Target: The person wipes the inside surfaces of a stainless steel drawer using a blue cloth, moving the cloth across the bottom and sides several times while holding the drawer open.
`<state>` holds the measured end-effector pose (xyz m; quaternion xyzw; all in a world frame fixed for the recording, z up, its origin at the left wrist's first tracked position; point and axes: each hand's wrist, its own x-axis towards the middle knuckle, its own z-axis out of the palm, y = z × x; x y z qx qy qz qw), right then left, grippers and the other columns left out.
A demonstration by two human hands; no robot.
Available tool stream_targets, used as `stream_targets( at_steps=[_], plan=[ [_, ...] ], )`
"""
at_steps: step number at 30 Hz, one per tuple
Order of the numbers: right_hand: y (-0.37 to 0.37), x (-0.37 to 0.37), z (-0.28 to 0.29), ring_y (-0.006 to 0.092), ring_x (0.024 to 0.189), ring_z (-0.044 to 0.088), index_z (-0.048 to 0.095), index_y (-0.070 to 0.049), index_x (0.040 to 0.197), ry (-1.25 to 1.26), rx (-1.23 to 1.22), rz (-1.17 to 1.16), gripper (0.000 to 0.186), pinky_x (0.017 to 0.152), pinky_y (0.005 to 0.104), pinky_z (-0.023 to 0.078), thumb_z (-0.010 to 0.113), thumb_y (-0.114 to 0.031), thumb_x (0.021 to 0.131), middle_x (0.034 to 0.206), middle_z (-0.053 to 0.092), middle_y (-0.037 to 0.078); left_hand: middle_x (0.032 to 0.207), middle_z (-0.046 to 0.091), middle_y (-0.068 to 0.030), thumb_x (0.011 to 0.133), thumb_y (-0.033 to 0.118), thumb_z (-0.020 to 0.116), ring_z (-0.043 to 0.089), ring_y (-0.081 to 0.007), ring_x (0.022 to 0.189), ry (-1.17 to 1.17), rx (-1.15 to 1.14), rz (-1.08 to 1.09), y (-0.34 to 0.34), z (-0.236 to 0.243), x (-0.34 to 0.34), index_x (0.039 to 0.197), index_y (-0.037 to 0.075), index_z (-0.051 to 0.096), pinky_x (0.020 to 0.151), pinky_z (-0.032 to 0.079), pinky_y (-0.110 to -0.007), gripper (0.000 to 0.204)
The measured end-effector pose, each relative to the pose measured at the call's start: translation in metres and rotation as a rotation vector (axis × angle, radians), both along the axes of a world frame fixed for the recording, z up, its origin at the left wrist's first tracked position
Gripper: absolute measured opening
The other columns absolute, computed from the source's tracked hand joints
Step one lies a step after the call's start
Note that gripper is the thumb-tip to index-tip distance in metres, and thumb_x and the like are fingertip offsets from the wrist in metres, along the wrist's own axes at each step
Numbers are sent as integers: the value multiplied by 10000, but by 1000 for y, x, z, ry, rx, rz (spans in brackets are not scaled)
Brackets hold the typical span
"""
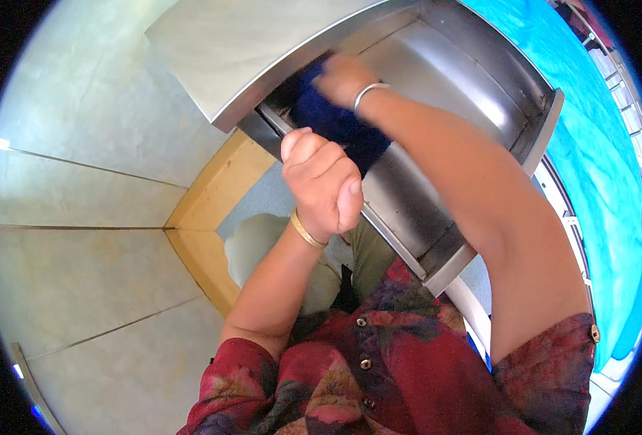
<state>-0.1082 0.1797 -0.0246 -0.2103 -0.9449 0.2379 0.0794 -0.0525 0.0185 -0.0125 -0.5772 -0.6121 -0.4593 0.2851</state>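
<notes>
A metal drawer [437, 76] stands pulled out in front of me, with brownish stains along its inner edges. My left hand [322, 181] is closed around its front edge, near the left corner. Inside, toward the drawer's left side, my right hand [346, 80] presses on a dark blue cloth [324, 109]; its fingers are somewhat blurred and partly hidden. Part of the cloth hangs down toward the front wall, behind my left hand. My right forearm crosses over the drawer and covers some of its bottom.
A pale top with a metal edge [241, 51] lies above the drawer at the upper left. Large pale tiles [82, 181] with a tan border [205, 181] fill the left side. Bright turquoise sheeting [589, 145] hangs at the right, beside a wire rack [618, 80].
</notes>
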Motion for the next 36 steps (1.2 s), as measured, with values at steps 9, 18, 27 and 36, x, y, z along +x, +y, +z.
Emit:
stream_targets(
  at_steps=[9,18,27,36],
  plan=[
    [-26,4,27,339,946,584,656,-27,920,34,75,76,324,841,396,457,551,-298,777,1000,612,188,533,421,-54,762,248,395,426,-227,564,-2,-2,5,-5,-3,-2,499,103,412,728,349,-389,300],
    [-32,3,29,339,1001,557,633,-26,987,38,11,175,344,884,381,434,529,-269,767,1071,578,199,539,428,-52,769,251,388,433,-229,570,17,-12,21,-2,-3,-2,499,103,411,729,350,-387,309],
    [117,30,28,363,1013,549,607,12,1011,50,163,-516,369,887,401,432,522,-259,776,1103,558,224,532,427,-41,796,267,369,431,-224,569,-2,8,5,0,-2,0,502,106,413,751,352,-393,337],
    [70,27,27,356,908,585,635,-20,870,160,276,-320,240,821,421,463,537,-174,714,952,610,212,553,394,-51,695,228,437,402,-232,580,-11,48,-15,-17,-9,2,503,108,427,718,347,-398,227]
  ],
)
